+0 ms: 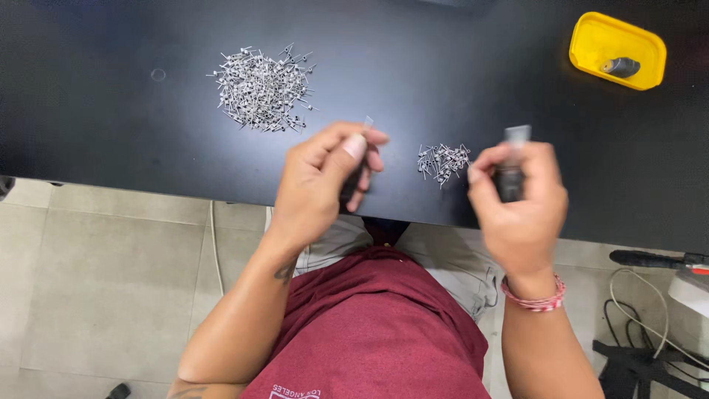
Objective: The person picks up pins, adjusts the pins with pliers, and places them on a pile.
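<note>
My left hand (pixel 325 177) is closed around a small dark part with a clear tip (pixel 367 123) that sticks up past my thumb. My right hand (pixel 521 199) grips a dark cylindrical piece with a grey rectangular top (pixel 515 137). Both hands hover over the near edge of the black table (pixel 111 125). Between them lies a small heap of tiny metal pins (pixel 442 159). A larger heap of the same pins (pixel 260 89) sits farther back, left of my left hand.
A yellow tray (pixel 591 41) at the back right holds one dark grey cylindrical part (pixel 620 67). Beige floor tiles show below the table. Cables and a dark tool (pixel 650 259) lie on the floor at the right.
</note>
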